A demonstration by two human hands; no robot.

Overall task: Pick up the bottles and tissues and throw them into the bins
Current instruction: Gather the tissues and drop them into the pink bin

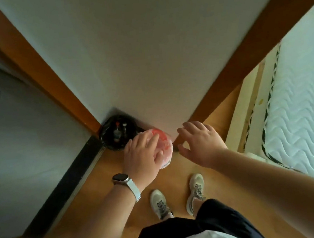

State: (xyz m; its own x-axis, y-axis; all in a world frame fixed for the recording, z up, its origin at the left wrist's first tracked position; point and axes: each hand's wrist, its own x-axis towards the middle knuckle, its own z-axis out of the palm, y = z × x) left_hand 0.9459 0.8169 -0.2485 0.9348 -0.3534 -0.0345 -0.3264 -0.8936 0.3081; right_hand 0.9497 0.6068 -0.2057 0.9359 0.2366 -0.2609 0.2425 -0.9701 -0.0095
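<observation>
Head view looks straight down a wall corner to a wooden floor, where a black-lined bin (118, 132) sits in the corner with bottles (117, 133) already standing inside it. Beside it is what appears to be a second bin lined with a pink-red bag (161, 143), partly hidden by the left hand (143, 156). That hand lies spread over the bag's near side, fingers (154, 138) loosely curved on the plastic; whether a tissue is under the palm cannot be told. The right hand (199, 143) hovers just right of the bag, open and empty, fingers splayed. To finish this drop well, I judge the left hand should be centred over the opening before releasing, while the right steadies the rim so the light liner does not fold shut
</observation>
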